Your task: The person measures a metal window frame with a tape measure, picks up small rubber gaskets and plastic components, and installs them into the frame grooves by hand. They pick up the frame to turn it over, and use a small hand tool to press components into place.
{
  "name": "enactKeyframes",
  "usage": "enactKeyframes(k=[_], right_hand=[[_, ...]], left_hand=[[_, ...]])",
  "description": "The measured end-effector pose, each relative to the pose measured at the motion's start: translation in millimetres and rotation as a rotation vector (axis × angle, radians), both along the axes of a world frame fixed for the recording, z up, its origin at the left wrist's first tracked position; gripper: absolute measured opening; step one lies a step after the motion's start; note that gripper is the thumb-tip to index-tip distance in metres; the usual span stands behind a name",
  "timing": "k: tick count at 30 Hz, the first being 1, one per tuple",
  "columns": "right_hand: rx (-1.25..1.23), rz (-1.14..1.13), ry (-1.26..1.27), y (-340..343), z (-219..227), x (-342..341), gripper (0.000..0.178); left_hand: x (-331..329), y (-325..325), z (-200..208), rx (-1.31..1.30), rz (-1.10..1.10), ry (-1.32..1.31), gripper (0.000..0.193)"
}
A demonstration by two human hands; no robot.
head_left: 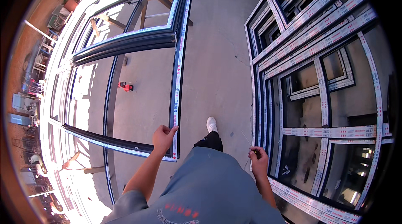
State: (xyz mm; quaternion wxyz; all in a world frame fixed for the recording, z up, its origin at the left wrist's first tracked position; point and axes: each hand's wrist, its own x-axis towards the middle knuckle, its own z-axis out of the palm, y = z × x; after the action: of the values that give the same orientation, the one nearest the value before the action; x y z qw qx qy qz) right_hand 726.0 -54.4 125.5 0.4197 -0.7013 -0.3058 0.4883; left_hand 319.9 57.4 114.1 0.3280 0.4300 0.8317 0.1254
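Note:
At the near right corner of a large dark window frame point(177, 98), my left hand point(164, 139) curls over the side bar, its thumb lying along the taped top face. The frame lies flat, raised off the floor, and has white protective tape with red print on its bars. My right hand point(260, 162) is closed low on my right side, round a slim screwdriver point(254, 152) with a dark and yellow handle. Its thin shaft points forward and is hard to see. That hand is close to the stacked frames on the right but apart from them.
Several taped window frames point(301, 132) are stacked on the right. A smaller frame point(125, 37) rests on the far part of the left one. A red power tool point(125, 86) stands on the concrete floor point(213, 56), seen through the left frame. My white shoe point(212, 124) is in the aisle.

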Motion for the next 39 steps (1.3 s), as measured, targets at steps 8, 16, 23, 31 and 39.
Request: enactKeyframes(k=[8, 16, 23, 31, 39], right_hand=[[0.382, 0.418, -0.297, 207.3, 71.1, 24.1, 0.030], [0.850, 0.747, -0.518, 401.6, 96.3, 21.5, 0.041], [0.880, 0.854, -0.351, 567.1, 87.7, 55.9, 0.028], [0.484, 1.114, -0.264, 711.3, 48.5, 41.6, 0.022], [0.650, 1.419, -0.043, 876.9, 33.5, -21.4, 0.034]], left_hand=[[136.9, 179.7, 28.4, -0.265, 0.009, -1.062, 0.061], [267.4, 314.6, 59.3, -0.233, 0.002, -1.617, 0.075], [267.6, 431.8, 18.1, -0.021, 0.295, -1.632, 0.053], [282.9, 533.6, 61.9, 0.172, 0.592, -1.603, 0.062], [209.5, 672.6, 57.9, 0.267, 0.681, -1.722, 0.063]])
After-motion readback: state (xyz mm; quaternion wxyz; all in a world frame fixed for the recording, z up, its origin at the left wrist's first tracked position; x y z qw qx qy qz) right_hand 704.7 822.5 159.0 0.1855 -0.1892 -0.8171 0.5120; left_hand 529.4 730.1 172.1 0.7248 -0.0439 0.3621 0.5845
